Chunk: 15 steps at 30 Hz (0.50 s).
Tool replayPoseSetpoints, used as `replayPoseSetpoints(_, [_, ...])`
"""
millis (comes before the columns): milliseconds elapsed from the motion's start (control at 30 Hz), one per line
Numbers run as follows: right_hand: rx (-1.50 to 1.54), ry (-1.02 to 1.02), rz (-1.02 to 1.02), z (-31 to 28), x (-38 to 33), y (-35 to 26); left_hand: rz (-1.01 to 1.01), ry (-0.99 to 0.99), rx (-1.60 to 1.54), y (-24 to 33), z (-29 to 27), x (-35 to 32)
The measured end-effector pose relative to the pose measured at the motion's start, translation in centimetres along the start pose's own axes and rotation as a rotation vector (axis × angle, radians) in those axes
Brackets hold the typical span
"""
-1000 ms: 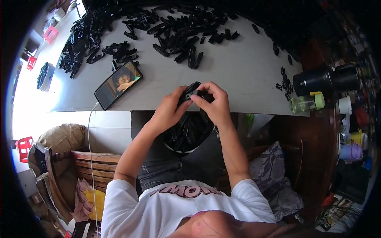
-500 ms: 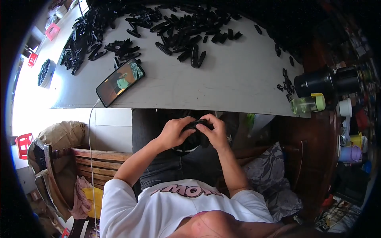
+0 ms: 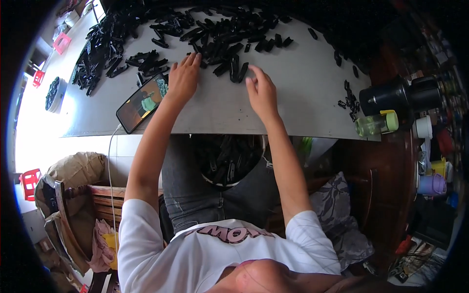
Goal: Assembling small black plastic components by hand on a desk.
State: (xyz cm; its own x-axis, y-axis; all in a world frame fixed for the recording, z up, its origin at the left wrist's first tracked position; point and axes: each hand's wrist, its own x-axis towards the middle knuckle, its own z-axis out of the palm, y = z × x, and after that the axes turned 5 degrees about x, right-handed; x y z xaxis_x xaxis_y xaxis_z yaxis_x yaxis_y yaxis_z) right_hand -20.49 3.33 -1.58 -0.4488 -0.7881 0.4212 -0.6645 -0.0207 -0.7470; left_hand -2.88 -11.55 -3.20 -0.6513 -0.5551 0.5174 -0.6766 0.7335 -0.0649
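My left hand (image 3: 184,77) reaches over the table (image 3: 215,107) with its fingers stretched out. Its fingertips are at the near edge of a spread of black, elongated plastic pieces (image 3: 222,36). Farther right, my right hand (image 3: 263,93) has thumb and forefinger apart, close to a black piece (image 3: 243,72) that lies beside an upright-looking one (image 3: 234,67). Nothing shows between the fingers of either hand. Between my legs, below the table edge, a round container (image 3: 233,184) holds many similar black pieces (image 3: 227,158).
A phone (image 3: 139,105) with a lit screen lies left of my left forearm, its white cable (image 3: 111,161) hanging off the edge. On the right stand a green-lidded bottle (image 3: 376,124) and a black flask (image 3: 386,101), near small black parts (image 3: 349,101). More black pieces heap at far left (image 3: 100,53).
Both hands have gone from my lap up over the table and moved apart. The black piece they held is no longer in them. The container between my legs is now uncovered.
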Motion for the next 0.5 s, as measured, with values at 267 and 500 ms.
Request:
replayPoseSetpoints(267, [-0.216,-0.102,0.109,1.1,3.4,2.1,-0.037,-0.316,0.107,2.2,-4.4,-0.3])
replayPoseSetpoints(500, [-0.031,-0.22,0.28,-2.6,-0.1,2.7,-0.365,-0.455,-1.21,4.6,-5.8,-5.4])
